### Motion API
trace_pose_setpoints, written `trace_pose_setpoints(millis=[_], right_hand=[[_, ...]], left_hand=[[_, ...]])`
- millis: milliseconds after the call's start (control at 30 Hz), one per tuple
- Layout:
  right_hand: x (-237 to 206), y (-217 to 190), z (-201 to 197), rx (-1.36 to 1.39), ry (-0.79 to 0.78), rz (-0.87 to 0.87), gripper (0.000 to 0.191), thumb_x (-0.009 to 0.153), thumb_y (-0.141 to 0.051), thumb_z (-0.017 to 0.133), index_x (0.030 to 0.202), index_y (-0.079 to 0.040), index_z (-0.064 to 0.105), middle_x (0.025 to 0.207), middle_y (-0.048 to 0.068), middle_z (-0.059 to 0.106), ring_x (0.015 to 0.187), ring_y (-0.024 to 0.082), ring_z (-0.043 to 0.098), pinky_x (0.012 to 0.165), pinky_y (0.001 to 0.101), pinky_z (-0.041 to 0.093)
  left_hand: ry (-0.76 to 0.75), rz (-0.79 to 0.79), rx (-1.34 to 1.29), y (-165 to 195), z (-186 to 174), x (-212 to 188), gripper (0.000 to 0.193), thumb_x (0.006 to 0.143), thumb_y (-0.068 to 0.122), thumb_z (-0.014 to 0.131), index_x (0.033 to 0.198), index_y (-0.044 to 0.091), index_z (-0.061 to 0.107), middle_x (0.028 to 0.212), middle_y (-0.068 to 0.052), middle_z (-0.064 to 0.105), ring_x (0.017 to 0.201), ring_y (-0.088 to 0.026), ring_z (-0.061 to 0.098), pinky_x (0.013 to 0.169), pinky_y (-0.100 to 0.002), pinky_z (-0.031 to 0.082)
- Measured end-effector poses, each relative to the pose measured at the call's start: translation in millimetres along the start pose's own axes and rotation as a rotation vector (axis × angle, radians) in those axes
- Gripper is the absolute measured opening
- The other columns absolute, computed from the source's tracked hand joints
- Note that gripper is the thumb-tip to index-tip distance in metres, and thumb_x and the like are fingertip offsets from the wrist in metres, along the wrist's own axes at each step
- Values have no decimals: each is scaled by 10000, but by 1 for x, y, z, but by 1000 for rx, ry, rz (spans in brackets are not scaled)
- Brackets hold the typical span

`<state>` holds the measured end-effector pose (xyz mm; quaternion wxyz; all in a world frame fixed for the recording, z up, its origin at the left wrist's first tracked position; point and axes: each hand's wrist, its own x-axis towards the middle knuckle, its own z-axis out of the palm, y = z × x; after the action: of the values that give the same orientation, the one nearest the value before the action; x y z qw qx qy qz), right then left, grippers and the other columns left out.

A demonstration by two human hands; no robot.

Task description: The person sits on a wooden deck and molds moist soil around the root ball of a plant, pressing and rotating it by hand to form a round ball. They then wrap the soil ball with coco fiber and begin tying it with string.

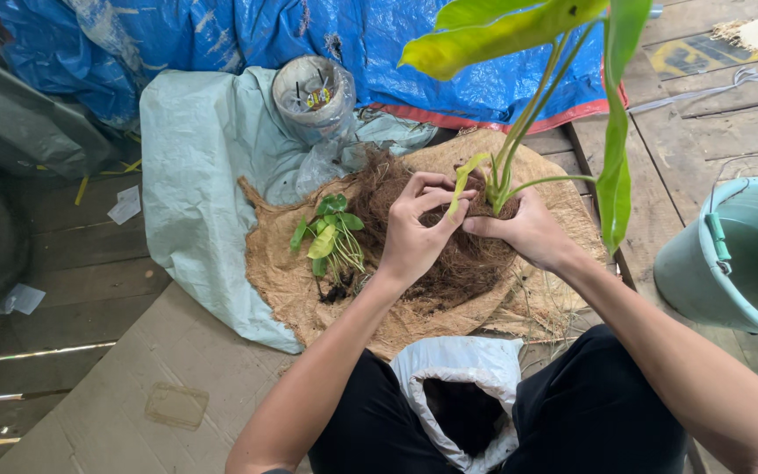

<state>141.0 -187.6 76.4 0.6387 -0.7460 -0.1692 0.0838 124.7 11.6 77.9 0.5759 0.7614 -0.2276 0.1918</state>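
Note:
My left hand [416,230] and my right hand [526,230] close around the base of a tall green-leaved plant [609,175], pressing brown coconut fibre [396,189] about its root ball. The plant's long stems rise toward the camera with broad yellow-green leaves. The fibre lies heaped on a round burlap mat [282,276]. A small bunch of leafy seedlings [331,235] with bare roots lies on the mat just left of my left hand.
A white sack [462,369] holding dark soil stands open between my knees. A teal bucket [739,254] sits at the right. A clear plastic container [313,92], a pale tarp [195,175] and a blue tarp [247,35] lie behind. Cardboard [125,395] covers the near floor.

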Motion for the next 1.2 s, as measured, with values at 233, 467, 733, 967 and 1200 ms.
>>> trace_pose_setpoints(millis=[233, 467, 733, 967, 1200], right_hand=[[1, 8, -3, 112, -39, -5, 554, 781, -168, 832, 1280, -23, 638, 1122, 47, 727, 1050, 134, 674, 985, 317, 524], [7, 13, 3, 446, 43, 65, 460, 835, -82, 793, 1258, -15, 627, 1108, 50, 699, 1008, 140, 669, 906, 324, 559], [10, -7, 26, 215, 35, -27, 458, 826, -172, 803, 1241, -42, 661, 1158, 70, 718, 1072, 167, 662, 977, 366, 525], [12, -15, 32, -211, 78, -172, 520, 780, -321, 845, 1213, -71, 703, 1261, 109, 666, 1229, 238, 594, 1092, 426, 427], [13, -16, 36, -263, 66, -85, 549, 760, -375, 837, 1206, -83, 705, 1261, 129, 632, 1188, 235, 586, 1052, 482, 459]], left_hand=[[18, -233, -183, -6, 2, -1, 372, 906, 102, 728, 1243, 72, 574, 1170, -47, 578, 992, -138, 664, 845, -297, 575], [238, -332, -410, -24, 13, 2, 392, 1043, 230, 457, 1370, 35, 550, 1263, -104, 626, 1147, -194, 630, 1011, -367, 540], [296, -657, -876, -19, 43, -1, 563, 1058, 416, 359, 1443, 44, 534, 1398, -99, 588, 1322, -204, 528, 1143, -385, 378], [453, -632, -757, -20, 43, 2, 515, 1012, 325, 449, 1428, 34, 535, 1418, -89, 554, 1357, -189, 494, 1152, -387, 340], [392, -655, -855, -26, 39, 0, 530, 1033, 368, 400, 1484, 106, 495, 1436, -93, 544, 1383, -211, 486, 1192, -427, 334]])
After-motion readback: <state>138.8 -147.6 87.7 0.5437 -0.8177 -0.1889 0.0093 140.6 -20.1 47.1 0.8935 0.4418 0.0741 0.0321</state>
